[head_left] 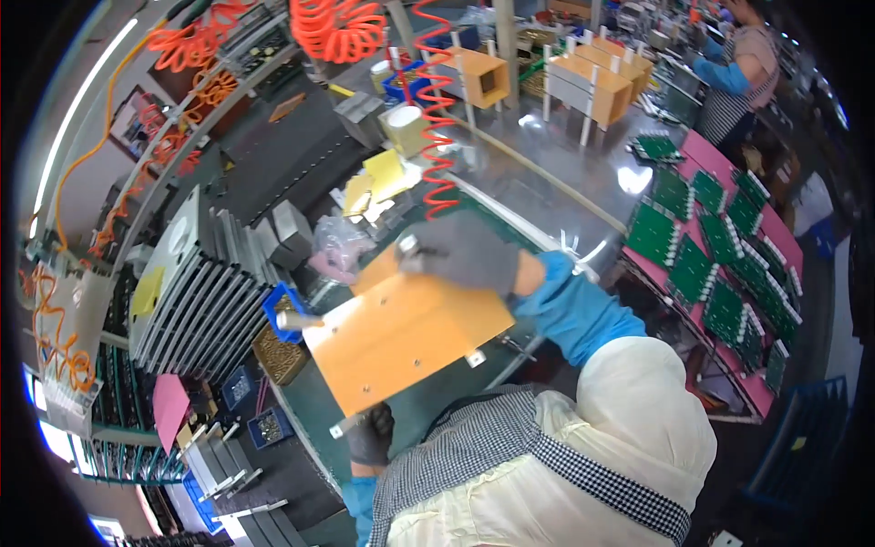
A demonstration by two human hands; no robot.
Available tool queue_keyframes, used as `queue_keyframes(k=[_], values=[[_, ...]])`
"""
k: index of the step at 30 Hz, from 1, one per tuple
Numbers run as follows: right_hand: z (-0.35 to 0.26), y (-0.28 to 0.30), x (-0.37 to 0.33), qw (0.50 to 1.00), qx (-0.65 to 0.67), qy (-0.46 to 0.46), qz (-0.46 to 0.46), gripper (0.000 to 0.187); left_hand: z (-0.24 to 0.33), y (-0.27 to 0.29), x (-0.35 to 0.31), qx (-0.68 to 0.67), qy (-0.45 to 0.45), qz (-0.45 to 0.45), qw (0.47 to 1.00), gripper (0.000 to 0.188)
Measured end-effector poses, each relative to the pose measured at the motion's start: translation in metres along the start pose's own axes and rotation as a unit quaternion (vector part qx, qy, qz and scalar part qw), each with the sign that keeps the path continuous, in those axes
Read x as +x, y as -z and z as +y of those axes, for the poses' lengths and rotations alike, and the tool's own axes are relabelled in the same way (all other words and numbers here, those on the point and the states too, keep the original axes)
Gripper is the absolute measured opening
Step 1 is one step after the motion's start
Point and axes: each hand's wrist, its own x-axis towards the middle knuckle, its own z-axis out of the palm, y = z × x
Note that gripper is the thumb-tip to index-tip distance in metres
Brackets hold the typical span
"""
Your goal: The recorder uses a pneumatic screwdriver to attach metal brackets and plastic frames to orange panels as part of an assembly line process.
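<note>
An orange-yellow box-like piece (410, 339) with white tabs at its corners is held tilted above a green work surface (319, 401). My right hand (465, 255), in a dark grey glove, grips its far upper edge beside a white post. At the near left corner my left hand (372, 438), also gloved, is closed by a white tab and seems to hold the same piece; its fingers are partly hidden. A second orange panel of the piece shows behind the broad face, slightly blurred.
Blue bins of small parts (284, 310) and stacked grey panels (214, 292) stand to the left. A coiled red hose (436, 118) hangs beyond my hands. Green circuit boards (652, 232) lie on a pink sheet at right. Finished-looking orange boxes (592, 87) and another person (738, 73) are farther off.
</note>
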Motion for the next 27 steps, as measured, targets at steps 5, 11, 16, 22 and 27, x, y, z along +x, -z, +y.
queue_keyframes(k=[5,11,16,22,27], values=[[0.01,0.112,-0.075,0.975,0.005,-0.095,0.2,0.019,0.006,-0.14,0.078,0.152,0.032,-0.119,0.981,0.021],[0.062,0.217,-0.151,0.925,-0.135,-0.195,0.297,0.014,-0.044,-0.273,0.206,0.208,0.107,-0.267,0.935,0.015],[0.15,0.238,-0.16,0.863,-0.189,-0.272,0.383,0.021,-0.094,-0.319,0.31,0.252,0.203,-0.199,0.925,0.024],[0.252,0.267,-0.131,0.842,-0.207,-0.338,0.366,0.029,-0.09,-0.338,0.339,0.234,0.19,-0.114,0.947,0.036],[0.321,0.302,-0.079,0.846,-0.148,-0.326,0.396,0.029,-0.024,-0.269,0.255,0.221,0.227,-0.278,0.907,0.03]])
